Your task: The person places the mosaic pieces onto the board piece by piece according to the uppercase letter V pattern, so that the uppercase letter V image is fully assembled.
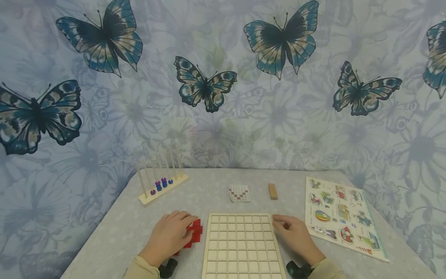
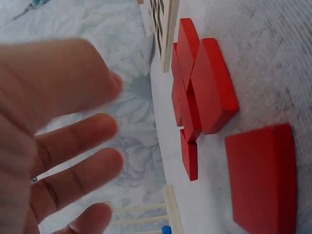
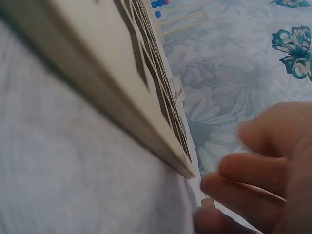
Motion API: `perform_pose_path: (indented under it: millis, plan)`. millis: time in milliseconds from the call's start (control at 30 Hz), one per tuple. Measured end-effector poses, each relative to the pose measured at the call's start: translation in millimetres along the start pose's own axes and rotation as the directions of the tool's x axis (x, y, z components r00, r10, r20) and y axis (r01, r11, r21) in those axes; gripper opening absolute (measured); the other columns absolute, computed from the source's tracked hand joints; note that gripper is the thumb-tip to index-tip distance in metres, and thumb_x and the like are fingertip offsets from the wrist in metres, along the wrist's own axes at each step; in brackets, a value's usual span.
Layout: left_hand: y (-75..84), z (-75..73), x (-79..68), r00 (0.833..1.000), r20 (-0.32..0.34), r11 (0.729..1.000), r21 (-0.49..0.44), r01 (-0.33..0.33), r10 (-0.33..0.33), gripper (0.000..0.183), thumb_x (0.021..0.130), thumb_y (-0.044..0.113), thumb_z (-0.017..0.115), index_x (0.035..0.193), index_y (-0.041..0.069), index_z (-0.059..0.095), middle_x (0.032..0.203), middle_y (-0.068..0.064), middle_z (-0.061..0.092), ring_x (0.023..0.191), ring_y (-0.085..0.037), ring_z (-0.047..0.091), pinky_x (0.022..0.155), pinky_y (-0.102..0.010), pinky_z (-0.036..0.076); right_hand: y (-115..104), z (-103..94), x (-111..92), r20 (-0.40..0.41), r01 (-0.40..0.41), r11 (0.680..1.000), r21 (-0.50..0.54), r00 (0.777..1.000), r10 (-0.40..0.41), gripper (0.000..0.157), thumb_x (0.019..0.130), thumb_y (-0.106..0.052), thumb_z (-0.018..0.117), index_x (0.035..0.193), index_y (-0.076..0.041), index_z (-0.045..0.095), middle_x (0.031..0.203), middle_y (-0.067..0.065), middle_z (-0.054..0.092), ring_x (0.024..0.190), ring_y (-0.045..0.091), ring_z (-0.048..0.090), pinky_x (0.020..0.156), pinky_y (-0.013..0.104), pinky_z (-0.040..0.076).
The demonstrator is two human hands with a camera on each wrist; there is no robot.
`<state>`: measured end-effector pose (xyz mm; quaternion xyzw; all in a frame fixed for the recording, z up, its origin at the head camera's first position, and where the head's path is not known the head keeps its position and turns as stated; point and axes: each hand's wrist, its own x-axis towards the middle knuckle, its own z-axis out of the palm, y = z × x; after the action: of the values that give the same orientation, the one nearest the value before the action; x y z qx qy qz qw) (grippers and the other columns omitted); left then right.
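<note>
Several flat red square tiles [image 1: 197, 231] lie in a loose group left of a wooden grid board [image 1: 206, 248]. My left hand [image 1: 170, 235] is over the tiles, hiding some of them in the head view. From the left wrist, its fingers look relaxed and apart from the red tiles [image 2: 212, 85], with nothing between them. Beside the board's upper right corner is my right hand [image 1: 292, 234], fingers loosely bent and holding nothing. The right wrist view shows that hand [image 3: 253, 175] near the board's corner [image 3: 183, 168]; whether it touches cannot be told.
A wooden peg rack [image 1: 163, 188] with blue and purple beads stands at the back left. Behind the board lie a small paper with a grid pattern [image 1: 239, 193] and a wooden block [image 1: 273, 192]. A picture puzzle board [image 1: 338, 228] lies at the right.
</note>
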<state>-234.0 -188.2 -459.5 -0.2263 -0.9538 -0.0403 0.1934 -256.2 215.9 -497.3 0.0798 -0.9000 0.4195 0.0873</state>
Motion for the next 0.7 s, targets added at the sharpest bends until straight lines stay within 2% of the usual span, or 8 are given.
perform_pose_path:
  millis: [67,133,167,267,400,700]
  plan:
    - [0.4,0.2,0.1,0.999,0.046,1.0,-0.012,0.029,-0.028,0.034,0.079,0.026,0.089,0.111,0.025,0.076,0.096,0.009,0.07,0.084,-0.01,0.063,0.072,-0.033,0.055,0,0.4,-1,0.028,-0.003,1.0,-0.03,1.0,0.003,0.019,0.094,-0.022,0.076,0.111,-0.015,0.08,0.123,0.001,0.075,0.096,0.019,0.069,0.074,0.027,0.054]
    - [0.4,0.9,0.0,0.995,0.083,0.998,-0.023,0.057,-0.054,0.03,0.078,0.025,0.09,0.104,0.024,0.077,0.086,0.011,0.066,0.076,-0.007,0.058,0.065,-0.028,0.053,1,0.5,-1,0.065,0.012,0.998,-0.069,0.998,-0.008,0.017,0.092,-0.017,0.077,0.109,-0.015,0.081,0.125,-0.001,0.074,0.109,0.025,0.071,0.082,0.032,0.057]
    - [0.2,1.6,-0.4,0.993,0.097,0.997,-0.029,0.074,-0.071,0.029,0.077,0.025,0.091,0.102,0.024,0.076,0.083,0.012,0.065,0.074,-0.006,0.056,0.065,-0.027,0.053,1,0.0,-2,0.084,0.028,0.996,-0.089,0.996,-0.021,0.018,0.092,-0.016,0.077,0.109,-0.014,0.081,0.126,-0.001,0.074,0.116,0.028,0.069,0.087,0.036,0.058]
    - [-1.7,4.8,-1.7,0.984,0.138,0.991,-0.052,0.12,-0.112,0.027,0.076,0.027,0.092,0.097,0.025,0.075,0.077,0.015,0.06,0.07,-0.004,0.051,0.062,-0.025,0.051,1,-2.0,-2,0.132,0.072,0.99,-0.118,0.99,-0.056,0.024,0.092,-0.014,0.076,0.115,-0.011,0.079,0.131,0.001,0.071,0.122,0.034,0.067,0.092,0.044,0.057]
    - [-5.2,11.7,-0.9,0.973,0.174,0.983,-0.078,0.166,-0.151,0.028,0.077,0.028,0.092,0.098,0.027,0.074,0.078,0.016,0.06,0.071,-0.001,0.052,0.062,-0.025,0.051,2,-5.3,-3,0.173,0.104,0.987,-0.12,0.982,-0.082,0.028,0.093,-0.017,0.075,0.12,-0.01,0.077,0.136,0.002,0.068,0.123,0.036,0.065,0.092,0.044,0.057]
    - [-10.4,18.9,0.1,0.96,0.218,0.96,-0.176,0.219,-0.179,0.03,0.08,0.024,0.089,0.106,0.025,0.076,0.092,0.013,0.071,0.079,-0.003,0.06,0.072,-0.034,0.058,3,-6.4,-4,0.202,0.134,0.988,-0.08,0.973,-0.115,0.032,0.095,-0.023,0.075,0.123,-0.008,0.075,0.139,0.007,0.066,0.125,0.038,0.064,0.094,0.042,0.056]
